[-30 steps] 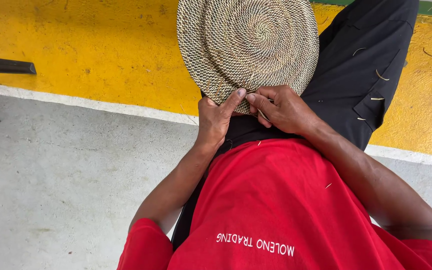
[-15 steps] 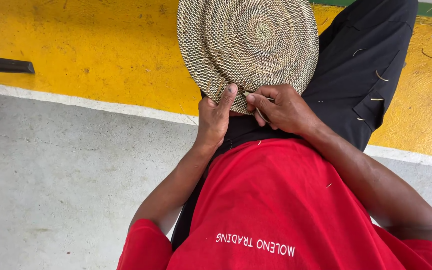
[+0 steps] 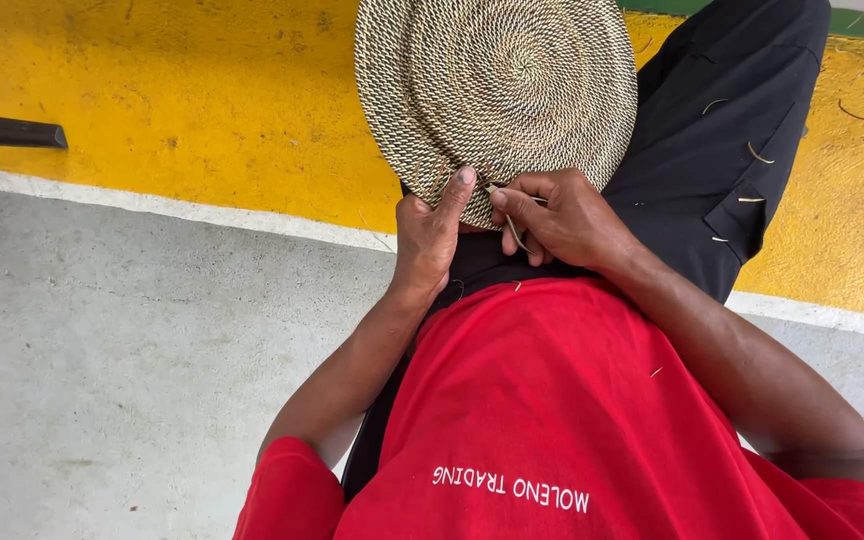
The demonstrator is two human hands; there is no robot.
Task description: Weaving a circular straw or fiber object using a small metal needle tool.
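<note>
Woven round mat (image 3: 497, 85) rim gripped by left hand (image 3: 430, 235), right hand (image 3: 562, 215) pinching thin strand (image 3: 514, 232)

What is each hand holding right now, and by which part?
The left hand grips the round woven mat at its near rim, thumb on top. The right hand pinches a thin fibre strand at that same edge.

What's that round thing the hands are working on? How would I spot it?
Look where the yellow floor meets the person's dark trousers. Resting there, held at its near edge by the left hand and right hand, is the woven disc: round, flat, straw-coloured, coiled in a spiral.
</note>
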